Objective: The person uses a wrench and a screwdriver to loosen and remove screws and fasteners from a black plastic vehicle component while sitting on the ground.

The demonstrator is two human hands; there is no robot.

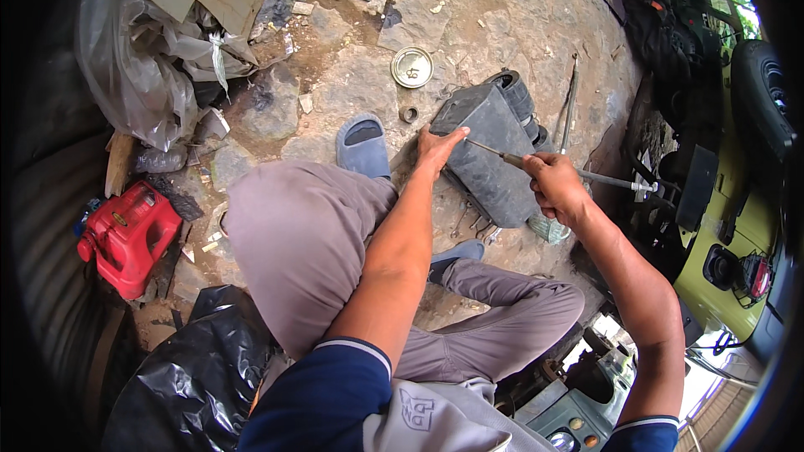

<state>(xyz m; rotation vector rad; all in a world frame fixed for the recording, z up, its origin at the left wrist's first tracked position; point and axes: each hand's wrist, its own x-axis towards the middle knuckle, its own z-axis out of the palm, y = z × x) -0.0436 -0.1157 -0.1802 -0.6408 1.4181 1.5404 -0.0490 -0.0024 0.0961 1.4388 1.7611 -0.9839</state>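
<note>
A black plastic box [494, 159] with a round ribbed duct [515, 88] at its far end lies tilted on the stone ground ahead of me. My left hand [437, 151] grips its near left edge, thumb and fingers on the rim. In my right hand [554, 188] is a screwdriver [490, 148], held by the handle. Its thin shaft points left across the box, and its tip lies by my left fingertips. Whether the tip touches the box I cannot tell. Several wrenches [477, 223] lie beside the box's near side.
A round tin lid [412, 67] with small parts and a metal ring [409, 115] lie beyond my left hand. A metal rod [571, 105] lies to the right. The red jug [134, 238] and plastic sheeting [138, 59] are at left; a green vehicle [712, 276] stands at right.
</note>
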